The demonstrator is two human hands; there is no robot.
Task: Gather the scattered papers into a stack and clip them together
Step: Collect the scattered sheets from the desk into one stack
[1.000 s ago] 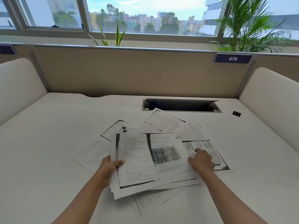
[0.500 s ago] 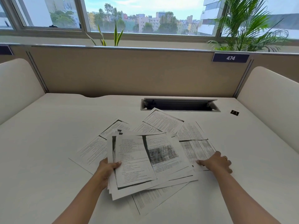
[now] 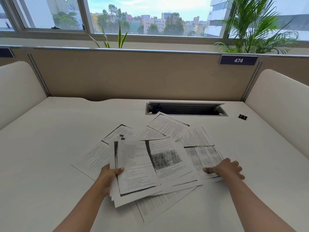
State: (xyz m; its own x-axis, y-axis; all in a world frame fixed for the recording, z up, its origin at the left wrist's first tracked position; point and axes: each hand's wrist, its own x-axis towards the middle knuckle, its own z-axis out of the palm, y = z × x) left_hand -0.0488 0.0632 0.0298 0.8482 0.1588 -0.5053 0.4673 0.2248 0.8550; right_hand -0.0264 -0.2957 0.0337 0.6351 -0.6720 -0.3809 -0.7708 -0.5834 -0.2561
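Nearest, a single printed sheet [image 3: 160, 205] lies flat on the matte white desk [image 3: 50, 148], its lower corner pointing toward the viewer, partly covered by the sheets above it. The left hand [image 3: 108, 177] grasps a fanned bundle of papers [image 3: 142, 168] at its left edge: the thumb presses on the top page and the fingers curl beneath. The bundle is thin white office paper with dense black text, dark photocopy bands along the margins and a smudged grey table block at centre right. Its sheets are unevenly aligned, with staggered edges visible at the lower left corner.

The right hand [image 3: 227, 169] rests palm down on the desk at the right of the bundle, fingers spread and released, the thumb tip touching the lower edge of a sheet with a blurred grey table [image 3: 205, 156]. A gold-coloured ring [image 3: 236, 163] sits on one finger.

Beyond the hands, further loose sheets [image 3: 168, 125] lie overlapped at varied angles, fanning to the left, centre and right. Behind them, a rectangular cable slot [image 3: 185, 108] with a grey metal frame is recessed in the desk. A small black binder clip [image 3: 242, 117] lies to the right of the slot, well apart from the papers. A tan fabric partition [image 3: 133, 74] carries a dark plate marked 474 [image 3: 238, 60]. Rounded cream side panels [image 3: 280, 97] flank the desk.
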